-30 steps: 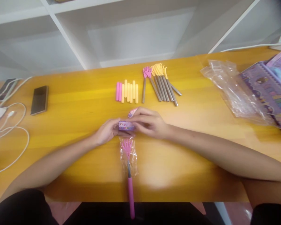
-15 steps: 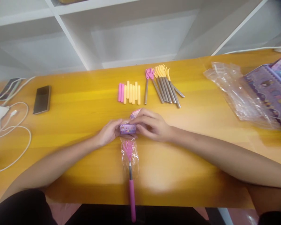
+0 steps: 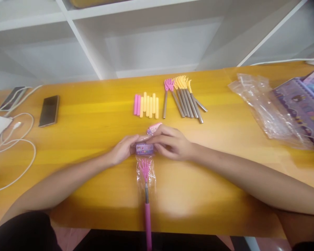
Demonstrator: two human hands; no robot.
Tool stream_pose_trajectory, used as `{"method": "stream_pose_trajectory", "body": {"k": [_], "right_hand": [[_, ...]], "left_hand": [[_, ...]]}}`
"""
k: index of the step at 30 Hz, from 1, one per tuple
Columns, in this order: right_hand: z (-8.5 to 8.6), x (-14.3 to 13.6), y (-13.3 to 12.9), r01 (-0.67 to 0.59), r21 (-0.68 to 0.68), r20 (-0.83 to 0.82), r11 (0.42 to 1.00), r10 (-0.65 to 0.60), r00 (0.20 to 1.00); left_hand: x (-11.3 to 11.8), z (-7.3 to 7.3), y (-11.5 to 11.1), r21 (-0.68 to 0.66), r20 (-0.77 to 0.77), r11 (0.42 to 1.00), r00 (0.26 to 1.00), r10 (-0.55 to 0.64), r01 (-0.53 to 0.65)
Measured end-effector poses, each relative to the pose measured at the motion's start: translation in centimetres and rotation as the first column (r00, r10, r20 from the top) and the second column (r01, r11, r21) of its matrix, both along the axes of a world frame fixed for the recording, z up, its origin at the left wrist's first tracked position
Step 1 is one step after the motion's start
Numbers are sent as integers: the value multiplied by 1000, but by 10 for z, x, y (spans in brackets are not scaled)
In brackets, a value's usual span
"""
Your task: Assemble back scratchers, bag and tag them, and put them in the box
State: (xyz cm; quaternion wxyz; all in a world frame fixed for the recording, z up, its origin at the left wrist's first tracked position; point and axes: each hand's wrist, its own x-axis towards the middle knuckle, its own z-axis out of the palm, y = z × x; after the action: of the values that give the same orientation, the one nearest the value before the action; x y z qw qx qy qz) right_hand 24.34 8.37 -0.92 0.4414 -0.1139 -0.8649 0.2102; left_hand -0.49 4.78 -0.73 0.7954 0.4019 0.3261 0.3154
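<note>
A small purple printed card [image 3: 144, 149] is held between my two hands at the top of a clear plastic sleeve [image 3: 153, 176]. My left hand [image 3: 123, 150] pinches the card's left side, with the thumb and fingers together. My right hand [image 3: 172, 143] has its fingers closed at the card's upper right corner, over a clear plastic edge. Inside the sleeve lies the claw of a pink back scratcher [image 3: 148, 219], its handle pointing toward me over the table's edge. Just beyond my right fingers is a pink printed card [image 3: 153, 128], partly covered by the hand.
Pink and yellow handle grips [image 3: 147, 105] lie side by side at the back. Several metal-stemmed back scratchers [image 3: 186, 99] are next to them. Clear bags [image 3: 264, 108] and a purple printed box [image 3: 295, 101] are at right; a phone [image 3: 49, 111] and white cables [image 3: 32, 150] at left.
The view has shifted slightly, so the table's things sit a little lower. My right fingers now reach further across the card's top, and more clear plastic shows above it.
</note>
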Motion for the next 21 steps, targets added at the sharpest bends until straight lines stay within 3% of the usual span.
{"method": "stream_pose_trajectory", "body": {"k": [10, 16, 21], "right_hand": [[1, 1, 0, -5, 22, 13, 1000, 4, 1000], [2, 2, -2, 137, -207, 32, 969, -133, 991], [1, 1, 0, 124, -188, 25, 974, -121, 992]], "left_hand": [[-1, 1, -2, 14, -34, 1000, 999, 26, -26], [-1, 10, -4, 20, -28, 998, 998, -53, 53], [-2, 11, -6, 68, -65, 996, 996, -54, 59]]}}
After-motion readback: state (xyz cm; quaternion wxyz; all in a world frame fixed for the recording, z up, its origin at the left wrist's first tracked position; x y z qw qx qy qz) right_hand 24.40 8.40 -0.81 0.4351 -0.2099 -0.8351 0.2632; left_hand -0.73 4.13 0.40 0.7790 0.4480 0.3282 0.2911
